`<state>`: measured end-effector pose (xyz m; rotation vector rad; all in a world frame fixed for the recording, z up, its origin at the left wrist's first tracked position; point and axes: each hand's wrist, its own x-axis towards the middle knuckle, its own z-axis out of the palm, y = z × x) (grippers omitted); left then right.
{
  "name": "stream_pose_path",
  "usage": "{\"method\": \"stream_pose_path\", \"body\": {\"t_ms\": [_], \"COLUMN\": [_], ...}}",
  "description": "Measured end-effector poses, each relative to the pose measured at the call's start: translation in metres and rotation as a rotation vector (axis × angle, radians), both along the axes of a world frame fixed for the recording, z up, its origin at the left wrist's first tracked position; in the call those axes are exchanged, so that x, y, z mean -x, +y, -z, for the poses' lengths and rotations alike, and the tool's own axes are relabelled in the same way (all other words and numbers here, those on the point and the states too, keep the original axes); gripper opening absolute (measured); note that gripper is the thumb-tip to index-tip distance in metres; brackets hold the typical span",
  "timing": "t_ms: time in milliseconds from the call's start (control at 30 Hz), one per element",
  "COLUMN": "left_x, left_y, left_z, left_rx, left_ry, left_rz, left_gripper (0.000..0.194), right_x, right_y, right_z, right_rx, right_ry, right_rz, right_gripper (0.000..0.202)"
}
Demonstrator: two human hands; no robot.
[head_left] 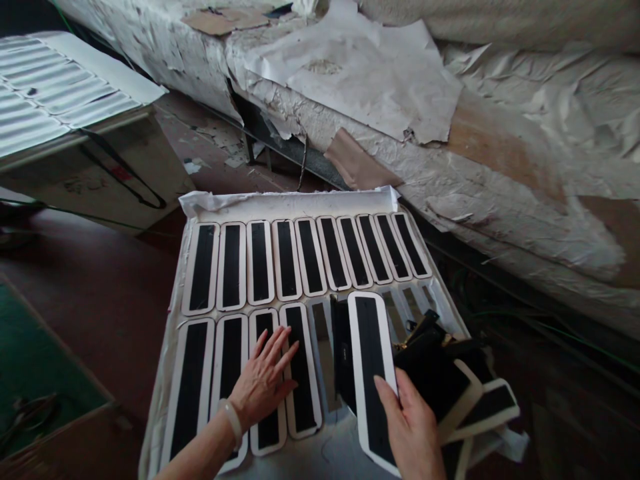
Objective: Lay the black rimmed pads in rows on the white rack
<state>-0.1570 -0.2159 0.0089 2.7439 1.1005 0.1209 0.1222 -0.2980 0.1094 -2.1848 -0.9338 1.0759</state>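
Right hand holds panel; left hand spread, empty, over lower row. Upper row full; lower part-laid.

Exposure dim, tone cool; light soft, apparently from upper left, source out of frame; brightest area ridged white sheet, with pale sheen along ridges; floor at left in deep shadow; black bundle nearly featureless; left hand and right hand legible, slightly soft; wide-angle stretch toward edges; lower right corner near black.
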Motion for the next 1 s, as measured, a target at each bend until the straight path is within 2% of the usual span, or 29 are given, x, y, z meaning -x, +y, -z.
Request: {"method": "stream_pose_path", "body": {"t_ms": [167,267,533,733,867,1000], "left_x": [-0.003,-0.003,-0.003,-0.016,-0.025,-0.034], "left_y": [-0.002,-0.003,-0.002,0.001,0.006,0.01], "left_z": [0.003,0.004,0.003,-0.001,-0.001,-0.004], "left_rx": [0.007,0.006,0.043,0.011,0.034,0.156], "left_ry": [-0.006,-0.011,-0.003,-0.026,-0.066,-0.112], "left_rz": [-0.013,-0.022,-0.034,0.046,0.005,-0.1], "left_gripper": [0.076,0.075,0.07,0.055,0.052,0.052], "right_x": [0.004,0.01,0.028,0.031,0.024,0.021], "right_y": [0.005,0.005,-0.002,0.006,0.021,0.035], "right_z": [-0.006,-0.002,0.026,0.049,0.068,0.083], "right_rx": [-0.028,-0.042,0.016,0.051,0.065,0.054], "right_ry": [-0.038,-0.046,-0.023,0.058,0.206,0.352], "right_rz": [0.055,0.042,0.031,-0.012,-0.008,-0.005], "right_gripper": [0.055,0.054,0.059,0.055,0.051,0.043]}}
